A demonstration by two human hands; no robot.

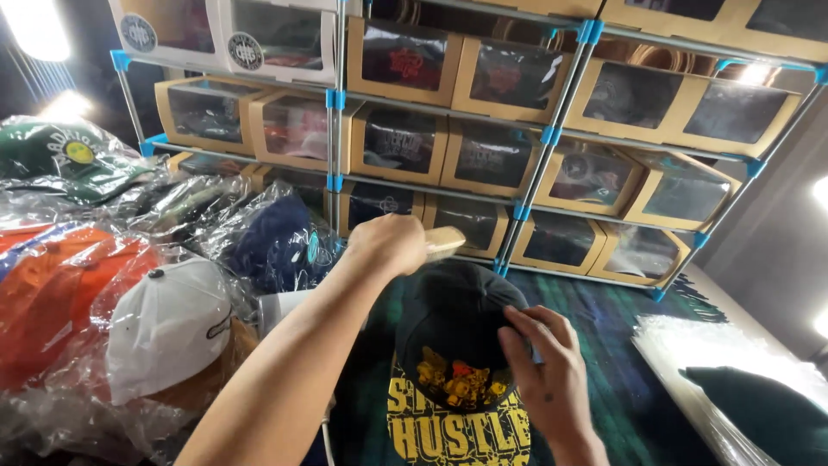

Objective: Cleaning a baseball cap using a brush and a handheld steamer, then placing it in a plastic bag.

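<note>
Two hands at work on one dark cap (pixel 457 324), held low in the middle of the view, above a printed black-and-yellow shirt front (pixel 457 427).

Item 1: dark cap, crown up, yellow and orange embroidery on the front panel facing the wearer. The brim is not clearly visible.

Item 2: left hand (pixel 388 242), arm stretched forward and across from lower left, fist clenched around a pale, flat wooden-looking piece (pixel 444 242), possibly a brush handle, poised just above the cap's far edge. What its underside carries is hidden.

Item 3: right hand (pixel 543 367), fingers spread and curved against the cap's right side, gripping and steadying it.

Handling judgement: the cap is best kept firm against the right palm so the crown does not collapse, with the pale piece drawn lightly over the fabric and kept off the embroidery.

Surroundings: plastic-bagged caps heaped at left, among them a white cap (pixel 168 324), an orange cap (pixel 60 285) and a navy cap (pixel 276 246); a metal rack (pixel 526 207) with blue joints carrying windowed cardboard boxes (pixel 401 142) behind; clear bags (pixel 724 345) at right on a dark patterned rug (pixel 621 362).
</note>
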